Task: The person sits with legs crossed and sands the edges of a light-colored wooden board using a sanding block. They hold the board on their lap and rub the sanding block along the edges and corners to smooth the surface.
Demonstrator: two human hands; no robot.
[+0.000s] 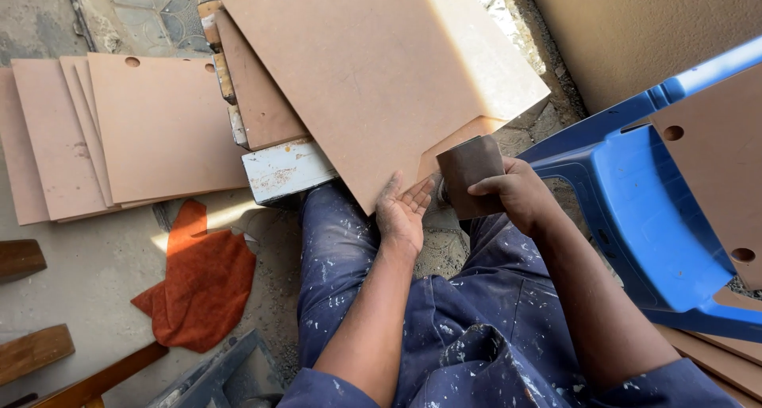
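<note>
Paint-flecked blue trousers [444, 313] fill the bottom centre of the frame. Above them, the left hand [403, 213] lies open and flat, palm against the near edge of a large fibreboard panel [373, 75] that tilts up across the top centre. The right hand [516, 194] is closed round a brown sanding block [468, 174], just right of the panel's corner. Only propped by an open palm, the panel could slip sideways under a hard stroke.
</note>
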